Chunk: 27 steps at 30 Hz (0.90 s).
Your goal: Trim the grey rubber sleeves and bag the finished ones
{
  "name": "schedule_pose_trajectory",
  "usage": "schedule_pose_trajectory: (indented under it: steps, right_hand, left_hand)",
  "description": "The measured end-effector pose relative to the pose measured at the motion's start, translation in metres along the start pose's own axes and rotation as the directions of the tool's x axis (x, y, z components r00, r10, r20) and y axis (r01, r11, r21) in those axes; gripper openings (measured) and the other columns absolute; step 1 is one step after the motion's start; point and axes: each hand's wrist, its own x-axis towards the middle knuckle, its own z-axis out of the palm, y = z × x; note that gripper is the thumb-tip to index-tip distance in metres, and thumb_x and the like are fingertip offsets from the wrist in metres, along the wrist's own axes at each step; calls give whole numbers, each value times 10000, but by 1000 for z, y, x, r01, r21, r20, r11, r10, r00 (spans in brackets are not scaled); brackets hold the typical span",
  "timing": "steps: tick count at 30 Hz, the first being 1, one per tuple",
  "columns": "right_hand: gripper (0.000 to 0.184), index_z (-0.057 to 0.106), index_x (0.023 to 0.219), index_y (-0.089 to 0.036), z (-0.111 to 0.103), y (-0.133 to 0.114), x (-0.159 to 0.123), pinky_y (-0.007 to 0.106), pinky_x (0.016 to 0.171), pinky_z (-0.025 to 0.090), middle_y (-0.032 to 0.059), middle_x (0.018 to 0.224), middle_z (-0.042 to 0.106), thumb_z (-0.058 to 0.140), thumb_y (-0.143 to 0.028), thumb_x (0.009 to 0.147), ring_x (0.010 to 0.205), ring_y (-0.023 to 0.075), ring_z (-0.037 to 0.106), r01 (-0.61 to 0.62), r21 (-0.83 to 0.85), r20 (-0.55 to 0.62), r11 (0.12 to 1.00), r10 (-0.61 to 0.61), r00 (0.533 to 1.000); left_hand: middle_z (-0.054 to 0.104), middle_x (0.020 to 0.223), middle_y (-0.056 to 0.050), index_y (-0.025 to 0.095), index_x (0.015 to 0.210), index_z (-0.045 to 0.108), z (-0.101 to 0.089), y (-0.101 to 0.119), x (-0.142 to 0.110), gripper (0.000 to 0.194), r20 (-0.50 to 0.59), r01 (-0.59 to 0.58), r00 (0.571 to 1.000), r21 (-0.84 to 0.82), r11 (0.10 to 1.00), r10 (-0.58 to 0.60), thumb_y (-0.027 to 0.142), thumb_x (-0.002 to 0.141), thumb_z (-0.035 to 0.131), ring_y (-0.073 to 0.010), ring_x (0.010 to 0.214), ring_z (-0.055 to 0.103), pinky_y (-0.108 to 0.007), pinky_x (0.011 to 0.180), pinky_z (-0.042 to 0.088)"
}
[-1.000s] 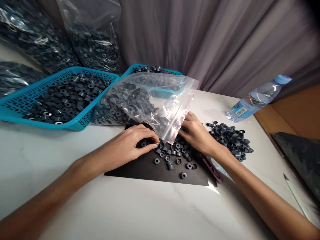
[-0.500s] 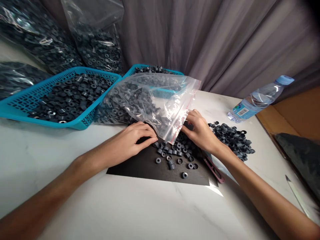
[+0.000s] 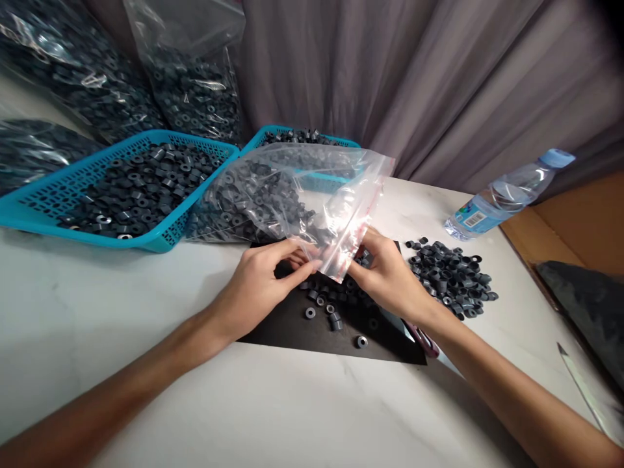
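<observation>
A clear zip bag point(image 3: 253, 201) with a red line along its mouth lies partly filled with small dark grey ring-shaped caps. At the near edge of its mouth, my left hand point(image 3: 263, 279) pinches the plastic between thumb and fingers, which show through the film. On the right side of the mouth, my right hand point(image 3: 387, 276) is closed at the bag's edge, its fingertips partly hidden by plastic. Below both hands, loose caps point(image 3: 335, 322) lie on a black mat point(image 3: 287, 331). Part of that group is covered by the hands and bag.
Blue baskets full of caps stand at the left point(image 3: 146, 242) and behind the bag point(image 3: 353, 143). Filled bags point(image 3: 195, 91) stand at the back left. To the right are a cap pile point(image 3: 451, 276), a tilted water bottle point(image 3: 507, 195), a purple-handled tool point(image 3: 426, 341) and a cardboard box point(image 3: 585, 214).
My left hand has moved right from beside the caps and taken hold of the bag's mouth. My right hand has shifted slightly down; several caps on the mat's right have moved or are hidden.
</observation>
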Motion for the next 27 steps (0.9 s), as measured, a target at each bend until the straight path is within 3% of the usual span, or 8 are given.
schedule_pose_trajectory:
  steps: [4, 7, 9, 11, 16, 20, 27]
  right_hand:
    - [110, 663, 882, -202, -18, 3, 5, 348, 802, 450, 46, 907, 643, 618, -270, 956, 861, 202, 564, -68, -125, -27, 990, 65, 998]
    - [128, 687, 850, -214, -42, 7, 6, 338, 760, 433, 39, 888, 672, 665, -304, 938, 830, 197, 572, -90, -225, 135, 970, 123, 983]
    - [123, 724, 863, -228, -55, 9, 6, 331, 727, 437, 38, 880, 690, 698, -331, 924, 819, 200, 592, -98, -266, 273, 959, 173, 946]
    - [114, 745, 872, -239, -60, 11, 5, 335, 711, 444, 41, 862, 688, 710, -336, 920, 812, 206, 602, -81, -327, 324, 941, 193, 926]
    - [72, 731, 959, -235, -37, 12, 4, 418, 884, 486, 86, 982, 679, 659, -247, 956, 1015, 275, 613, 60, -398, 245, 915, 43, 969]
    - [109, 705, 1051, -231, -13, 14, 1, 480, 960, 504, 102, 1076, 669, 646, -224, 959, 1141, 306, 585, 134, -402, 219, 906, -47, 975]
    - [95, 690, 1018, -216, -3, 21, -3, 509, 993, 499, 137, 1186, 655, 607, -224, 973, 1203, 326, 567, 113, -427, 193, 897, -32, 981]
  left_hand:
    - [798, 1011, 11, 223, 977, 745, -6, -2, 3, 142, 29, 29, 999, -59, 998, -27, 339, 915, 692, -177, 921, 744, -259, 864, 585]
    - [795, 964, 20, 235, 936, 755, -13, -3, 6, 159, 119, 43, 992, -29, 999, -39, 383, 902, 707, -177, 882, 733, -266, 841, 585]
    - [793, 972, 29, 257, 940, 764, -17, -6, 8, 184, 174, 23, 984, 17, 1000, -26, 423, 918, 687, -180, 909, 727, -270, 855, 569]
    - [788, 1025, 33, 278, 968, 767, -20, -9, 9, 215, 200, -12, 980, 63, 998, -1, 457, 944, 649, -185, 980, 716, -279, 902, 543]
    - [772, 1055, 25, 288, 985, 766, -17, -20, 9, 246, 235, -78, 971, 140, 987, 44, 473, 972, 603, -200, 1051, 669, -325, 1002, 481]
    - [769, 1054, 13, 278, 974, 765, -12, -21, 8, 263, 237, -94, 970, 174, 980, 51, 460, 988, 576, -222, 1096, 630, -370, 1047, 446]
    - [750, 1034, -1, 259, 937, 734, -9, -19, 7, 299, 211, -15, 977, 140, 990, -15, 476, 1000, 538, -226, 1099, 599, -377, 1089, 415]
